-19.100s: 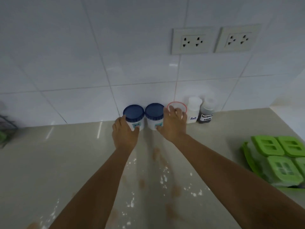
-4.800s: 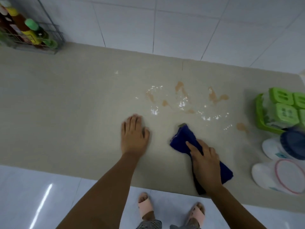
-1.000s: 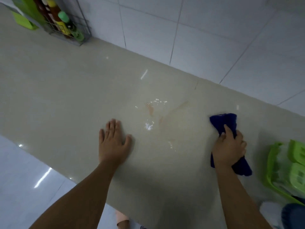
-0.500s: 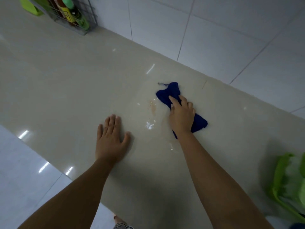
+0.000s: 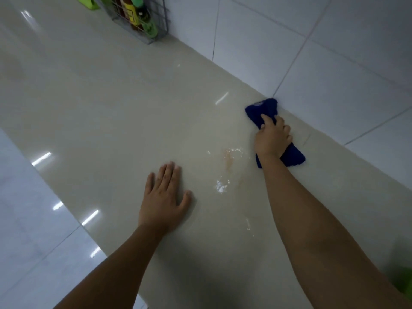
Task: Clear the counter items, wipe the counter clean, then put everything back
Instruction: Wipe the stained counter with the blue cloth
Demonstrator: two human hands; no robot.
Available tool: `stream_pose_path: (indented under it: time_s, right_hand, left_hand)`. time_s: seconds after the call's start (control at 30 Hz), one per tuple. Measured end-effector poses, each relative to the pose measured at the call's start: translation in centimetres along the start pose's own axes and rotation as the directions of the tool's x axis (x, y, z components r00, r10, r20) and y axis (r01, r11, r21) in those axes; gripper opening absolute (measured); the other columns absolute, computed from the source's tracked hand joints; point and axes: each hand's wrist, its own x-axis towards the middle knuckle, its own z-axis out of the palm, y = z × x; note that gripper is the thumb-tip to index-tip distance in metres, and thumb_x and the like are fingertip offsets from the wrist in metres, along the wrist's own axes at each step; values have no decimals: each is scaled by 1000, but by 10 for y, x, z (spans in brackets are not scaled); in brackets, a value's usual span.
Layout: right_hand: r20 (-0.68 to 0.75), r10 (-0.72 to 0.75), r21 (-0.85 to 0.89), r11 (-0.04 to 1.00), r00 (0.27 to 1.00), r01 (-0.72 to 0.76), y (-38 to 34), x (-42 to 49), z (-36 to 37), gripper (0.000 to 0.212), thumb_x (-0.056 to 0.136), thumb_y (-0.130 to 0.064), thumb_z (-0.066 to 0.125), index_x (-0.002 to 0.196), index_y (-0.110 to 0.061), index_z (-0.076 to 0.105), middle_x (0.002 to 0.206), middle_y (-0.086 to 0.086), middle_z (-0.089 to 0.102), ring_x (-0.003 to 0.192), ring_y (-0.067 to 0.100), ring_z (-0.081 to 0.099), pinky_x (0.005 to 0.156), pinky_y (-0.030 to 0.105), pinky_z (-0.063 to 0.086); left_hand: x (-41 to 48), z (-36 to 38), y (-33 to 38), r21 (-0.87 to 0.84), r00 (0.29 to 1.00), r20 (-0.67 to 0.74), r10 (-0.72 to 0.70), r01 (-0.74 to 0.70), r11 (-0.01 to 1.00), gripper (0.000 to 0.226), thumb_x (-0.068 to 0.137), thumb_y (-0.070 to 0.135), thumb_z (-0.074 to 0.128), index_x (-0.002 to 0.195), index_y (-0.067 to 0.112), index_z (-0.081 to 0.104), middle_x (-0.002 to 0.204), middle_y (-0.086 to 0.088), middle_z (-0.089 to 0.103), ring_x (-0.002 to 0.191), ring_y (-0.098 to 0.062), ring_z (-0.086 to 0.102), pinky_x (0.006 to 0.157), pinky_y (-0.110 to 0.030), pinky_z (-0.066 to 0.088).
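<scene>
A home kitchen: beige counter (image 5: 93, 103) against white wall tiles (image 5: 334, 52), wire rack (image 5: 142, 23) of sauce bottles (image 5: 133, 12).

Bench (image 5: 111, 103) open and bare between the wire rack (image 5: 142, 21) of bottles at far left and the tiled wall (image 5: 334, 52) behind, only the flat left hand (image 5: 163, 197) and the right hand (image 5: 273, 137) on a cloth (image 5: 263, 110) by the wall occupying it.
</scene>
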Motion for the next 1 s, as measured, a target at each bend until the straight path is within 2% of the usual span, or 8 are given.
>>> stream_pose_path:
  time_s: [0.13,0.27,0.5,0.6,0.67,0.73,0.87,1.0]
  right_hand:
    - [122,-354,24,935,927,354,-30,-25,5,42,96,-18,44,132,-37,52,144,-2,45,118,23,46,97,40,33]
    - [245,-644,155,764,725,627,-13,-76,-9,43,89,-14,51,124,-38,60,139,-7,52,116,21,51,100,39,32]
    - [229,-782,236,622,580,746,69,-129,-50,39,87,-16,47,118,-32,66,129,-4,60,108,19,57,97,37,40]
    - [101,-707,104,707,700,700,67,-103,-41,42,83,-6,55,118,-26,66,127,6,62,102,28,58,89,43,47]
    - [47,-518,13,855,854,518,49,-77,-31,43,87,-6,53,124,-26,63,131,7,58,103,31,55,88,43,45]
    - [43,-347,-11,938,937,348,31,-59,-23,40,93,-11,50,128,-27,59,136,6,55,105,30,54,88,43,43]
    - [32,-241,3,970,970,241,10,-78,-13,37,96,-17,49,130,-31,57,141,2,51,109,26,53,90,41,41]
    - [62,-285,66,957,957,281,-1,-161,-24,40,91,-17,58,127,-34,60,137,-3,55,107,23,55,88,41,47]
  left_hand:
    - [0,0,-1,-8,1000,1,2,-2,1000,74,90,58,14,153,21,4,161,3,-3,144,-5,-15,118,-31,-13]
    - [-1,-2,0,-19,1000,14,6,-6,1000,74,90,59,13,153,21,3,161,2,-4,145,-6,-15,120,-33,-11]
    - [-2,-5,0,-27,999,30,15,-14,1000,74,90,58,10,153,20,-2,160,2,-9,145,-9,-17,121,-36,-8]
    - [0,-2,0,-28,1000,-7,6,-7,1000,77,88,58,13,153,19,8,161,0,1,146,-9,-9,120,-35,-8]
    - [0,0,-1,-23,1000,-27,-1,0,1000,76,87,57,16,153,19,13,161,0,7,146,-8,-5,119,-33,-9]
    - [1,0,-1,-28,1000,-19,-1,0,1000,76,87,57,16,153,19,11,161,1,4,146,-7,-7,119,-33,-9]
    - [0,0,-1,-14,1000,-4,6,-6,1000,76,88,57,14,153,19,9,161,0,3,148,-10,-7,121,-37,-6]
    - [-2,-1,-1,-15,1000,17,15,-15,1000,76,89,58,10,153,18,5,162,0,-1,148,-11,-10,121,-39,-4]
